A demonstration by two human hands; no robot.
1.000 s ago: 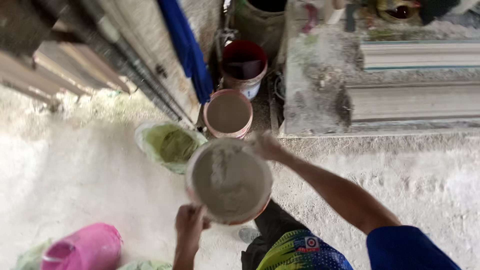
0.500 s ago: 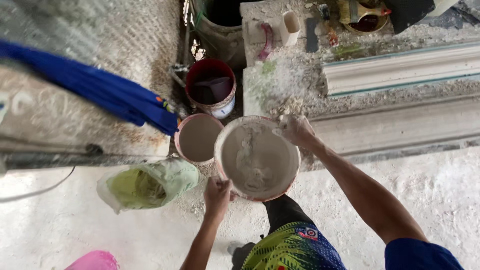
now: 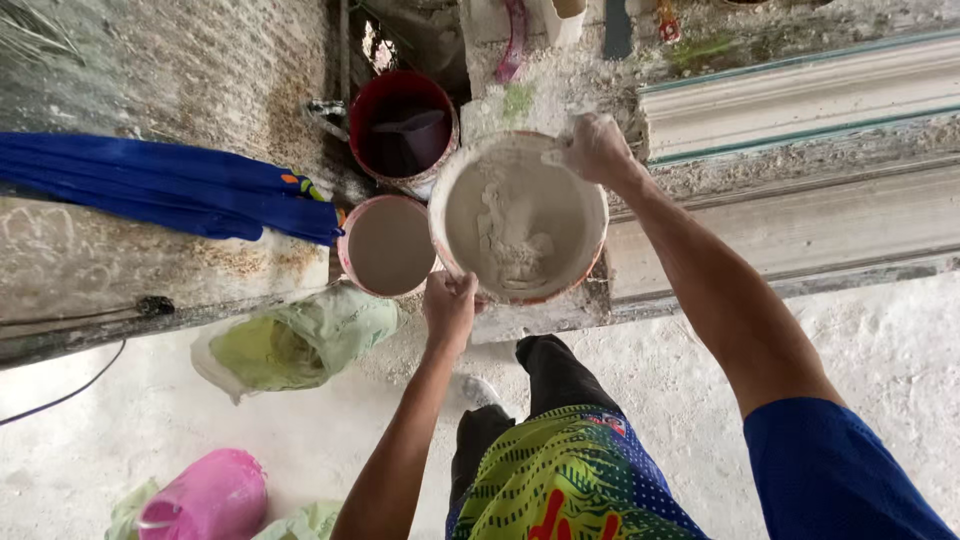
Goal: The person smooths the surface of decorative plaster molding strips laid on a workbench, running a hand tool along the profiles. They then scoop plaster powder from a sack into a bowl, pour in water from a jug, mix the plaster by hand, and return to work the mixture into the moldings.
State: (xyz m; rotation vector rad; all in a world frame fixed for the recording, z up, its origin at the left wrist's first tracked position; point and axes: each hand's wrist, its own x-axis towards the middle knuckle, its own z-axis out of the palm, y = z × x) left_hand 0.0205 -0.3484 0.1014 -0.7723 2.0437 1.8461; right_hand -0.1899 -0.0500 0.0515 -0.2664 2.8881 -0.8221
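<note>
Plaster (image 3: pixel 515 235), pale and lumpy, is seen inside a round bowl (image 3: pixel 455 175) that is held up above the floor near the middle of the scene. The near rim is gripped by the left hand (image 3: pixel 450 308), closed on it, and the far right rim is gripped by the right hand (image 3: pixel 595 150), also closed on it. Just left of the bowl a smaller pink bucket (image 3: pixel 388 243) with grey contents is placed, and farther away a dark red bucket (image 3: pixel 402 125) is standing. A green bag (image 3: pixel 300 340) is lying near left, below a blue cloth (image 3: pixel 160 190). White mouldings (image 3: pixel 800 95) are laid at the far right.
</note>
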